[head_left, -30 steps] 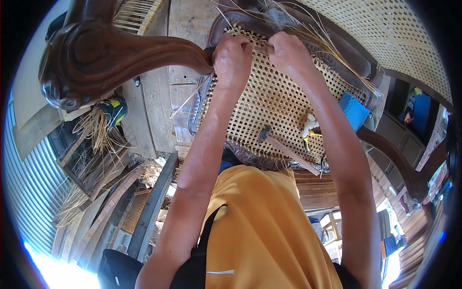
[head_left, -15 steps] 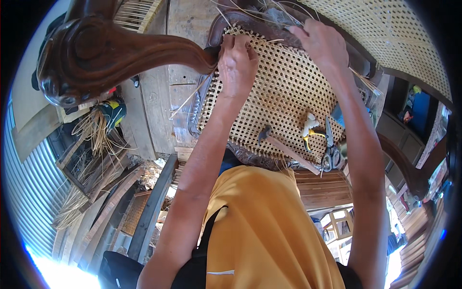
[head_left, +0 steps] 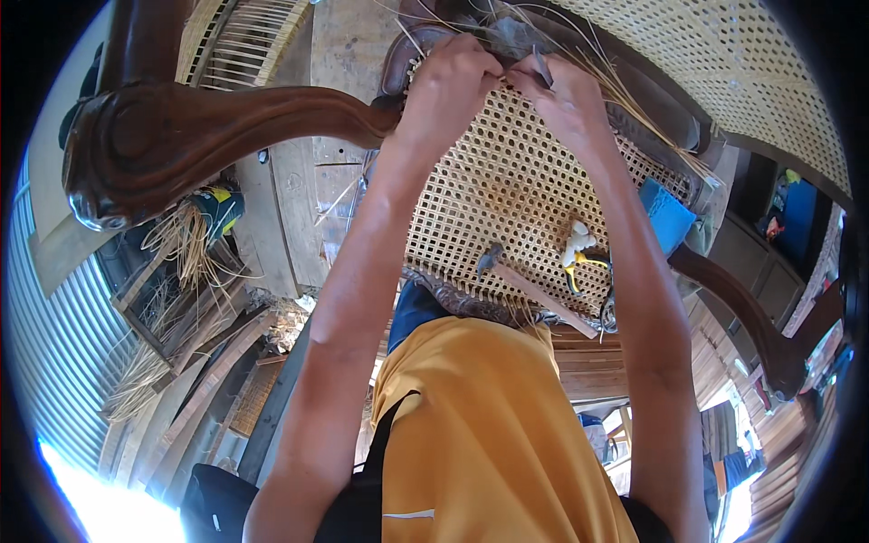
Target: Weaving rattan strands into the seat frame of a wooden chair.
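A woven cane seat panel in a carved dark wooden chair frame lies in front of me. Over its far edge, my left hand is closed, its fingertips pinched together; whatever they grip is too small to make out. Close beside it, almost touching, my right hand is closed around a thin grey metal tool that sticks up between thumb and fingers. Those right fingertips also meet at the cane edge. On the near part of the panel lie a hammer and yellow-handled pliers.
A curved wooden chair leg juts in from the left, another stands at right. Loose cane strands lie beyond the panel. A blue block sits beside my right forearm. More cane hangs at left.
My right hand has come left and nearer, bringing the metal tool beside my left hand. My left hand has shifted slightly up and right. The view has tilted a little.
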`<act>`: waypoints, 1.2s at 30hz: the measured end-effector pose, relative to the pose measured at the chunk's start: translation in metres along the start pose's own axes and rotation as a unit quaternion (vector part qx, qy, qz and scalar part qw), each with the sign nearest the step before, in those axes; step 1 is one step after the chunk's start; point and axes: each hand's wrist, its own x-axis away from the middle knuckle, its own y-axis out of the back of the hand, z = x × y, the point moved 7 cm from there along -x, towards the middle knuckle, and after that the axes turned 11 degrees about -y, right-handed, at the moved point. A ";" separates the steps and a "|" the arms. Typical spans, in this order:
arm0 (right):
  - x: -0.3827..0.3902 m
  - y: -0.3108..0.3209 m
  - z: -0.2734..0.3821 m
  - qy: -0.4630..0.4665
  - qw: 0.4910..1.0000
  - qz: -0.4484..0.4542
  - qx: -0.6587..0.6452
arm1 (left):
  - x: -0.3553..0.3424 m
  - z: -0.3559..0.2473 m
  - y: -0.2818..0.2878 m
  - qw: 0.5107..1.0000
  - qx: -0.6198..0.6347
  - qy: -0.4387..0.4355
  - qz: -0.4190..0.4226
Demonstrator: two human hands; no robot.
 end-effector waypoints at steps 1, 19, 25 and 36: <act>0.001 0.001 -0.002 0.016 0.998 -0.043 0.034 | -0.003 0.004 -0.010 0.998 -0.014 -0.017 0.056; 0.004 -0.003 -0.011 -0.040 0.991 -0.065 -0.110 | -0.051 0.034 -0.031 0.960 0.050 0.043 0.273; -0.004 0.010 -0.010 0.006 0.989 -0.056 -0.133 | -0.027 0.012 -0.015 0.989 0.005 -0.027 0.143; 0.033 0.046 0.011 -0.002 0.990 0.021 0.141 | 0.053 0.017 -0.017 0.849 0.409 0.322 -0.091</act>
